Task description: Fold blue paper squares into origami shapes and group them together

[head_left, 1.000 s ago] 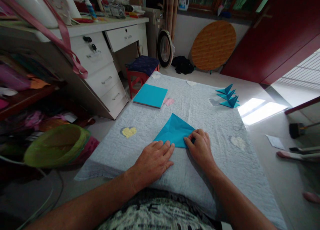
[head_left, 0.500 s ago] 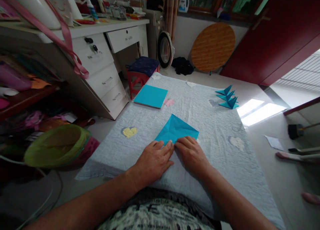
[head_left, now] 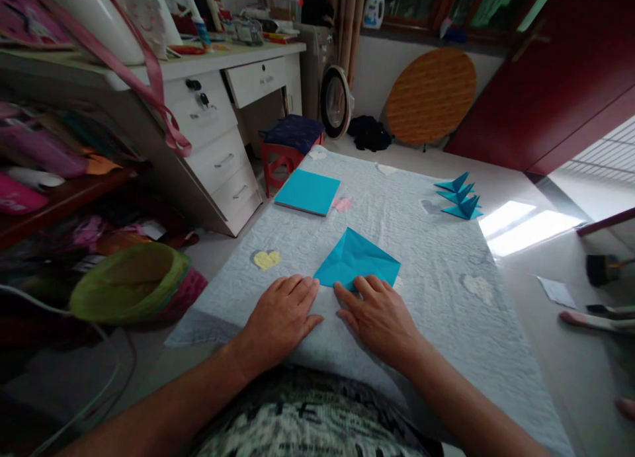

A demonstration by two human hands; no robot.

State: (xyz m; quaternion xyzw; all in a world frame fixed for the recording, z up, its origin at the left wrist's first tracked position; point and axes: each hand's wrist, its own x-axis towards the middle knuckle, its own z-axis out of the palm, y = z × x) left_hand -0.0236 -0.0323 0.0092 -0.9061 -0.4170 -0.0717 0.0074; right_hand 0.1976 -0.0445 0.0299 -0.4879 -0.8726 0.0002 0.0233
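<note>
A folded sheet of blue origami paper [head_left: 360, 255] lies flat on the cloth-covered table, its peak pointing away from me and creases running across it. My left hand [head_left: 282, 318] rests palm down with fingers stretched, its fingertips at the paper's left corner. On the near edge press the fingertips of my right hand [head_left: 380, 315], the index finger apart from the others and the thumb on the cloth. Both hands are open. Farther back on the left sits a stack of square blue paper [head_left: 308, 192]. Several pointed blue folded pieces [head_left: 464, 206] stand in a row at the right edge.
The table's pale quilted cloth [head_left: 421, 351] carries heart and cloud patches. A lined waste bin [head_left: 131, 285] stands on the floor at the left. Behind it are a white desk [head_left: 218, 136] and a red stool [head_left: 282, 159] with a dark cushion.
My left hand has slid left along the near edge to the paper's corner. My right index finger has spread left over the edge. The view has shifted slightly.
</note>
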